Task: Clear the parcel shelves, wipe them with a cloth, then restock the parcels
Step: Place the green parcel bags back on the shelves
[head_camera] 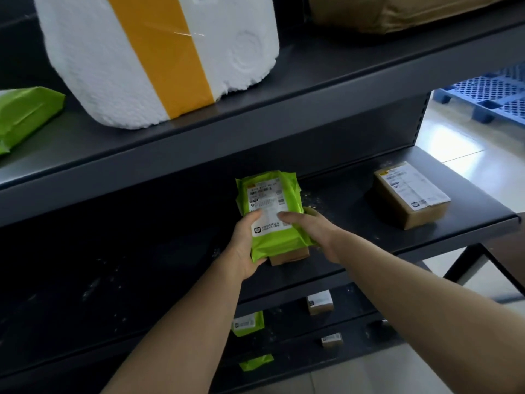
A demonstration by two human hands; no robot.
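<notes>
L hand (245, 247) & R hand (311, 226) grip green parcel (270, 194), long axis pointing into shelf (358, 243).

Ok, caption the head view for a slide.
Left hand and right hand grip a green parcel at the shelf.

1. Daylight floods in from the right, and the pale floor (454, 132) gleams with washed-out glare.
2. Over on the left it's dim. The middle shelf (346, 206) sinks into near-black shadow, its specks barely showing.
3. Up top, the foam box (113, 66) glows bright, with a thin streak of glare across its yellow tape (170, 34).
4. The green parcel (270, 211) is evenly lit and fairly sharp, though the small print on its label smears.
5. Wide-angle bend is visible: shelf edges slant and bow toward the corners, and the lowest shelves look soft.
</notes>
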